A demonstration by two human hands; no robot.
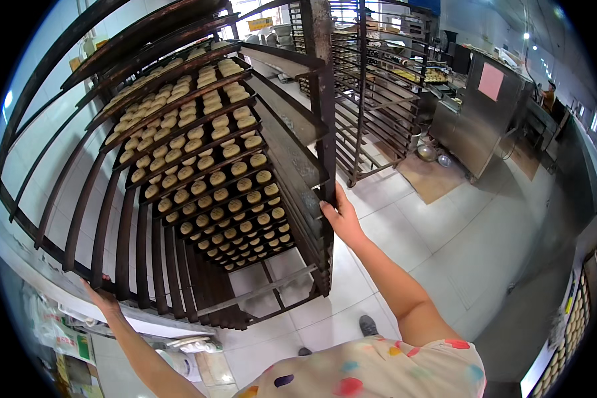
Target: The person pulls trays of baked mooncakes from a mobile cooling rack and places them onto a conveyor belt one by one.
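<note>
In front of me stands a tall, dark metal bakery rack (pixel 323 99) with many shelf rails. Several dark baking trays (pixel 282 109) sit in its right part, stacked level over level. Rows of round, pale dough pieces (pixel 199 187) lie on them. My left hand (pixel 103 298) grips the rack's frame at the lower left, its fingers partly hidden behind the metal. My right hand (pixel 343 217) holds the right upright, the thumb on the near side and the other fingers behind it.
A second dark rack (pixel 361 93) stands behind to the right. Beyond it are a steel cabinet (pixel 471 113), metal bowls (pixel 428 154) and a brown mat (pixel 438 182) on the tiled floor. Plastic bags (pixel 66 335) lie at lower left. A tray of dough pieces (pixel 567 345) is at lower right. Another person (pixel 548 96) is far off.
</note>
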